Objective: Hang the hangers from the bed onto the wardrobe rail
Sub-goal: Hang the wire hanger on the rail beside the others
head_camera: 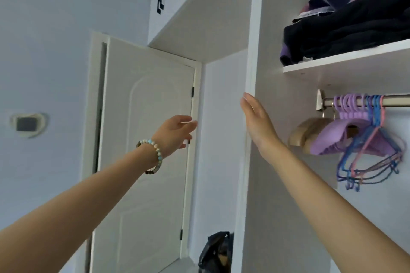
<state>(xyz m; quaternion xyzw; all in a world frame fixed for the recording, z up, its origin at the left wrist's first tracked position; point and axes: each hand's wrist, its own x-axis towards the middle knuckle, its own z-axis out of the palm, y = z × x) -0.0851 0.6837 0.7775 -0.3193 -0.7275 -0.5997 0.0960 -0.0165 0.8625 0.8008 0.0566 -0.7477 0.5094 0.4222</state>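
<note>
**Operator:** While both hands are raised, confirm their state.

**Inspector:** Right hand (258,125) is flat, fingers together, held edge-on at the front edge of the wardrobe panel (251,29); contact with the edge cannot be confirmed. It carries nothing. Left hand (175,134) is loosely spread, fingers slightly curled, empty, in front of the door (144,139). A bracelet (153,155) sits on that wrist.

**Operator:** Location of the hangers?

**Inspector:** A bunch of hangers (363,137) is on the rail (397,102), crowded against its left bracket, under the shelf (346,60). The bed is out of view, so any hangers left there cannot be counted.

**Operator:** Appearance?

**Inspector:** Nearest the bracket, one pale tan hanger with broad shoulders. Next, a tight stack of lilac plastic ones. Then thin blue and pink wire-type frames, hanging lower, with small hooks at the bottom corners.

**Operator:** Handling estimate?

**Inspector:** Judged light and rigid. The lilac plastic is probably smooth and may slide within a stack. The thin frames likely flex and tangle at their corner hooks. Recommended hold: around the necks just below the hooks, several at once, hooks aligned one way. Not fragile, though thin plastic hooks may snap if forced sideways onto the rail.
</note>
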